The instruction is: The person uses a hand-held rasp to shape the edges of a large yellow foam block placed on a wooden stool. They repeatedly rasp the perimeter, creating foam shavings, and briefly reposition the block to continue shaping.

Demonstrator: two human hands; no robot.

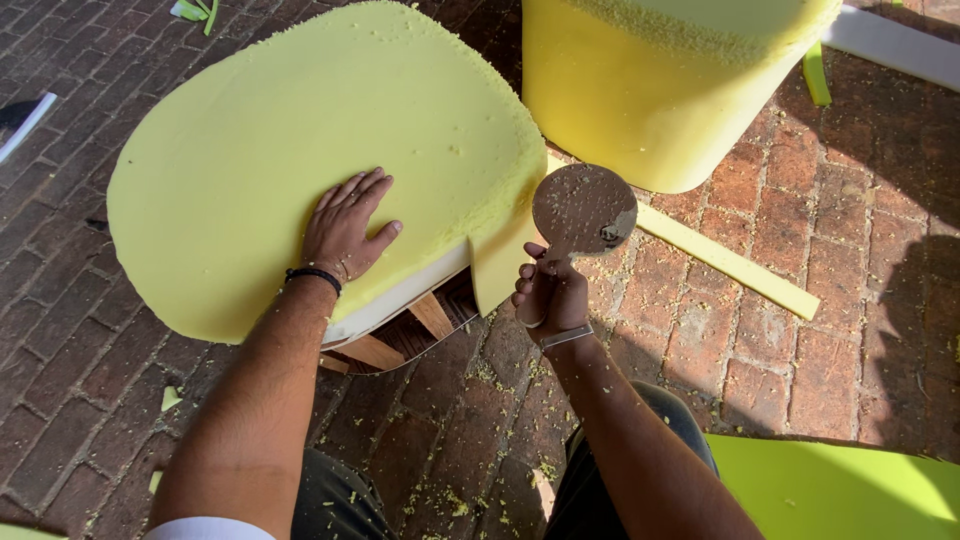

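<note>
Foam pad [260,150]: soft yellow slab, rounded corners, crumbly cut edge, lying on wooden frame [400,335]; long axis runs lower-left to upper-right. Left hand [345,228] flat on pad, fingers spread, gripping nothing. Right hand [550,295] clenched on cutter [585,210], round metal disc up, just right of pad's edge. Foam block [650,90] beyond pad; foam strip [730,262] and crumbs on brick floor [860,300].

Open brick floor [860,260] lies right of the disc tool [585,210]; a foam block [650,90] blocks above; a foam pad [250,150] fills the left; a strip [730,262] crosses the gap.
</note>
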